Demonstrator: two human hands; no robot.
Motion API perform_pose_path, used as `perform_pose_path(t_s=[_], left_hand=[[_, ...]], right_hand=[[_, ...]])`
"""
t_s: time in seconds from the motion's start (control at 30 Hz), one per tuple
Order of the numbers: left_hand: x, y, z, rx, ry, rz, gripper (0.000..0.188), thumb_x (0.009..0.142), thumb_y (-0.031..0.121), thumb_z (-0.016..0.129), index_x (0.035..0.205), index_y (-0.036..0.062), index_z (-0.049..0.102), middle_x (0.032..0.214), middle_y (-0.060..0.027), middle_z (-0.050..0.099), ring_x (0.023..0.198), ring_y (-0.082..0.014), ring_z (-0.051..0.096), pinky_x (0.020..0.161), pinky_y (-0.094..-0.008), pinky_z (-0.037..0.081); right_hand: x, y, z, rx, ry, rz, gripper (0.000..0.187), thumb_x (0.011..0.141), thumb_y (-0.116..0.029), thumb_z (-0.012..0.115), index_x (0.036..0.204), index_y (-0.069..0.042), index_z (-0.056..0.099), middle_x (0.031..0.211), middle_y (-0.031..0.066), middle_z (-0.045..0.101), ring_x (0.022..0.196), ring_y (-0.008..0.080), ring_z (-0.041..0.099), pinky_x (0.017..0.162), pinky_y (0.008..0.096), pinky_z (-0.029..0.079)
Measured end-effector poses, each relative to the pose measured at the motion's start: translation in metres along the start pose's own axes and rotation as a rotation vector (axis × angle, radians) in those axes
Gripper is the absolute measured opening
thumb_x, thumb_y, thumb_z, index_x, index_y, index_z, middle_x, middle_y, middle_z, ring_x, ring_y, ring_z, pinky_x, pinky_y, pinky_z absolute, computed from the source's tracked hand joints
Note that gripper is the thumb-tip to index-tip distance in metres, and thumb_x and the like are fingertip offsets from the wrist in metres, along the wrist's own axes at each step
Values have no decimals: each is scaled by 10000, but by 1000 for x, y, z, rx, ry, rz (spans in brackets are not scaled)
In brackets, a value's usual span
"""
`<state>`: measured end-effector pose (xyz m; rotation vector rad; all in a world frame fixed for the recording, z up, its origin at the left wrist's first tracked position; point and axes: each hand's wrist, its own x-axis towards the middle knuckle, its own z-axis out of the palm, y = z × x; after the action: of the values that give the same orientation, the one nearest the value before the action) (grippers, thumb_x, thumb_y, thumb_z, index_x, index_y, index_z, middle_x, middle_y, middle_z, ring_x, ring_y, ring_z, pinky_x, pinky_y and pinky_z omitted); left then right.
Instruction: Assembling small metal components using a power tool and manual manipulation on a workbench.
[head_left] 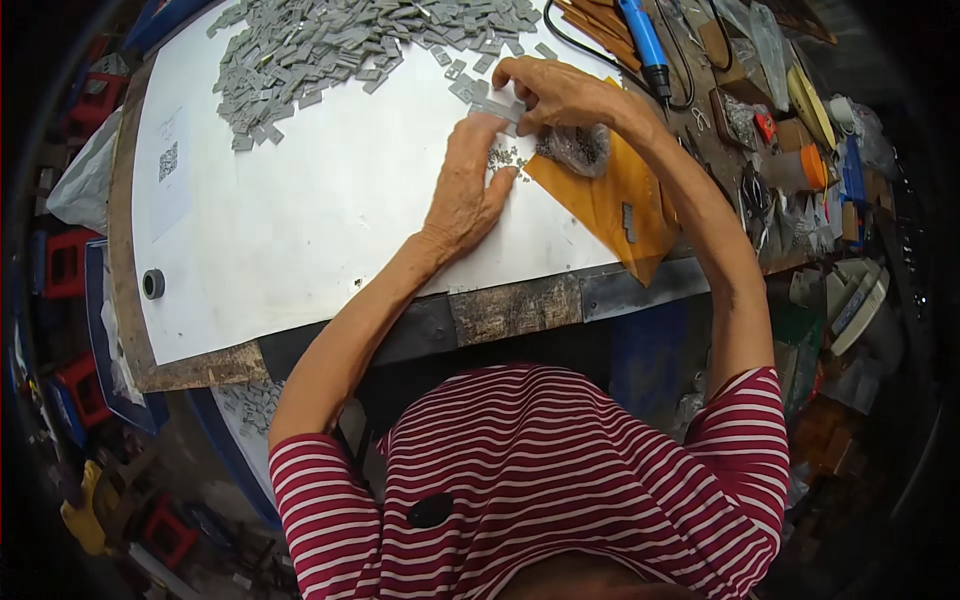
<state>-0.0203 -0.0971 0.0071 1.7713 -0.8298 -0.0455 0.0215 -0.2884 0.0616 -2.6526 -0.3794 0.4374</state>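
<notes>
A group of small flat grey rectangular pieces lies on the white board between my hands. My left hand rests on the board, fingers stretched forward and touching the near side of these pieces, thumb spread apart. Curled over them from the right is my right hand, its fingers and thumb closed about the end of a grey piece; its fingertips partly hide the contact. Tiny metal parts lie scattered by my left thumb. Beside them, a clear plastic bag of small parts sits under my right wrist.
A large heap of grey pieces covers the far side of the white board. An orange-brown sheet bears a few grey pieces. A blue-handled corded tool and clutter lie right. A dark ring stands near the left edge.
</notes>
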Motion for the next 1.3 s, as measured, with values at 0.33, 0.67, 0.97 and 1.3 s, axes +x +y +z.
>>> perform_pose_path(t_s=[0.33,0.67,0.97,1.3], left_hand=[[10,5,39,-122,131,22,236,707,-30,524,942,-15,520,966,-125,503,948,-238,513,841,-303,409],[14,8,10,-275,-86,-105,270,739,13,534,1005,-25,567,988,-140,596,946,-221,576,852,-296,439],[-9,-3,-49,-98,-100,-139,318,775,15,561,1088,-35,556,1126,-154,561,1032,-234,546,889,-290,410],[-2,-13,-43,67,19,45,252,744,-103,514,974,-26,583,1029,-146,579,966,-291,560,846,-322,444]], right_hand=[[6,3,-5,19,-18,-52,468,673,-141,714,1059,-34,472,773,88,521,708,215,525,628,338,452],[7,-8,-8,33,-26,-26,516,751,-261,674,1144,-17,447,875,145,535,808,261,552,700,354,462],[40,-53,12,306,26,-265,451,841,-301,572,1190,-27,490,1077,173,503,958,243,551,812,343,476],[10,57,-27,1,175,297,785,577,-363,764,1162,85,493,961,193,492,879,292,543,720,362,478]])
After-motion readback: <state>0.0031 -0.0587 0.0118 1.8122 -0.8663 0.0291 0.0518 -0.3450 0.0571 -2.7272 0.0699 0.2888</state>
